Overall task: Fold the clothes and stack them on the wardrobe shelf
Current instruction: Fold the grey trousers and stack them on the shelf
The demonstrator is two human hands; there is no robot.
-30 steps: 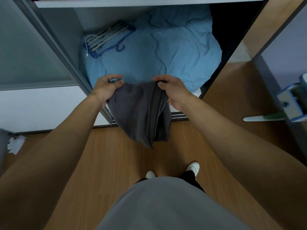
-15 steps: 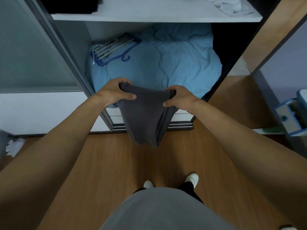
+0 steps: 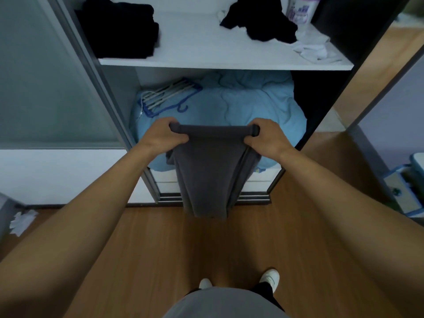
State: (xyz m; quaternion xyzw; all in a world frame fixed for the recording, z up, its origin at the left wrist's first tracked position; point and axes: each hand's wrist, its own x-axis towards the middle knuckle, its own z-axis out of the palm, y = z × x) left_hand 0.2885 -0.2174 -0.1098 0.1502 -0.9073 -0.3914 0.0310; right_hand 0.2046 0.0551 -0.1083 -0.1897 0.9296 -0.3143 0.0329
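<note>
- A wardrobe shelf (image 3: 206,56) runs across the top, with a folded pile (image 3: 119,26) at its left end.
- Toward the shelf's right end, a crumpled heap (image 3: 259,21) lies by the back edge, and a container (image 3: 300,8) stands in the back right corner (partly cut off above).
- A loose cloth (image 3: 314,45) lies at the shelf's front right corner.
- Under the shelf, bedding (image 3: 241,106) fills the compartment, with hangers (image 3: 167,95) on its back left part.
- In front of the bedding hangs a garment (image 3: 211,171), with the left hand (image 3: 165,136) at its left end and the right hand (image 3: 266,138) at its right end.

Staying bare across the middle of the white shelf (image 3: 195,49); being crowded at the left end by a folded black stack (image 3: 119,28), at the right by a loose black heap (image 3: 259,21), white cloth (image 3: 314,47) and a bottle (image 3: 300,8). Being filled below by blue bedding (image 3: 241,106) carrying hangers (image 3: 167,95).
</note>
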